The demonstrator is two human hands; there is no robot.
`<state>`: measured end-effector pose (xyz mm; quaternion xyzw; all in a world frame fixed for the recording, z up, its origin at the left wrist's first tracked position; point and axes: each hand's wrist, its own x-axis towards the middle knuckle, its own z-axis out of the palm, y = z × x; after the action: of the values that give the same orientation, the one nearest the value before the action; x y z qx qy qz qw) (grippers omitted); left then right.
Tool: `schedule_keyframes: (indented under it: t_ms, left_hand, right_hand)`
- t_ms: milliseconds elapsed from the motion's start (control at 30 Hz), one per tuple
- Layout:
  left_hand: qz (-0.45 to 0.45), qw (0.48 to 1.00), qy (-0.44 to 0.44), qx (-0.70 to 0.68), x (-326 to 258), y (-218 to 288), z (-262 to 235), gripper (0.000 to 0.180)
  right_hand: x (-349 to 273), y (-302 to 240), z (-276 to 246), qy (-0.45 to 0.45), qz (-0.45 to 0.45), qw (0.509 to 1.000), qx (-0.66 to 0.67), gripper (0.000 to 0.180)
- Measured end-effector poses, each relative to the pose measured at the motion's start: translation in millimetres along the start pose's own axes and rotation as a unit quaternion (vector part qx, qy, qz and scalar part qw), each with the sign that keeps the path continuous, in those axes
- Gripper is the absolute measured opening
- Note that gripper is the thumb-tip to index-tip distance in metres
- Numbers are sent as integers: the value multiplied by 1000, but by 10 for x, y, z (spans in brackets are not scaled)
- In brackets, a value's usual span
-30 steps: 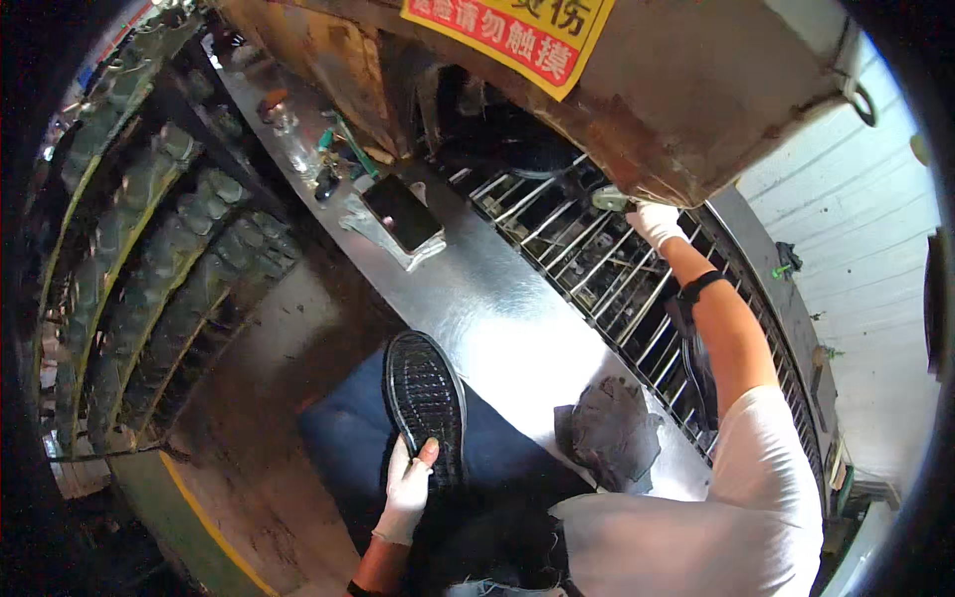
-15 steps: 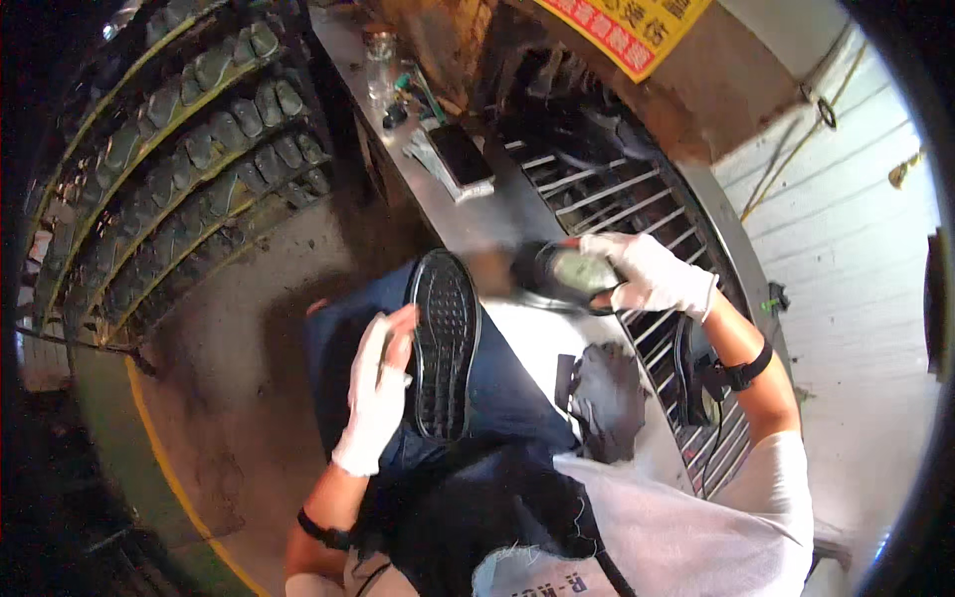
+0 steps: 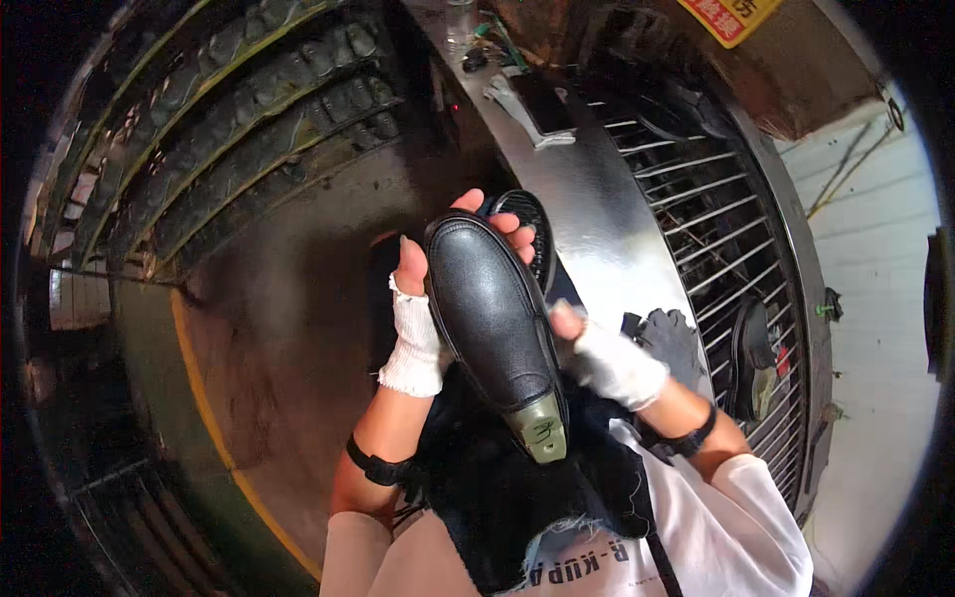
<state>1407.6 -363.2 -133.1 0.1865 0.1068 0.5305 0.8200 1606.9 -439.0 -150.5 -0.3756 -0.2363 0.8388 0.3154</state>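
Note:
A black leather shoe upper [image 3: 487, 298] on a green last [image 3: 543, 433] lies tilted in front of my torso, toe pointing away. My left hand [image 3: 418, 318], in a white fingerless glove, grips it at the toe, thumb on the left side and fingertips showing past the far edge. Close to the shoe's right side is my right hand [image 3: 612, 363], also gloved in white and blurred; its thumb is near the shoe edge, and its other fingers are hidden or smeared. Behind the toe a black treaded sole [image 3: 538, 239] shows partly, mostly covered by the shoe and left fingers.
A metal bench [image 3: 597, 214] runs along my right, holding a phone [image 3: 546, 105] and a grey glove [image 3: 668, 336]. Beyond it, a barred rack [image 3: 711, 204] carries another black shoe [image 3: 753, 348]. Tiered shelves of shoes [image 3: 259, 109] stand at far left.
The shoe on its last has come from the right over my lap, and my left hand now grips its toe. The sole has moved up and right, behind the shoe. The view has shifted.

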Motion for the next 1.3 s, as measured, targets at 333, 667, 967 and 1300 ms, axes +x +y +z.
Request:
schedule_keyframes:
  t_ms: [333,667,967,1300]
  left_hand:
    - [139,581,87,797,647,-309,-984,31]
    - [-77,989,58,111,391,295,-739,54]
    - [5,994,49,102,428,413,-280,71]
    - [-28,973,-31,226,344,340,-137,88]
  right_hand:
    - [94,-443,10,155,-168,969,95,56]
    - [-187,-397,-333,197,-99,964,151,79]
    - [360,-116,124,40,-38,985,161,103]
    - [363,-82,219,35,-109,991,73,65]
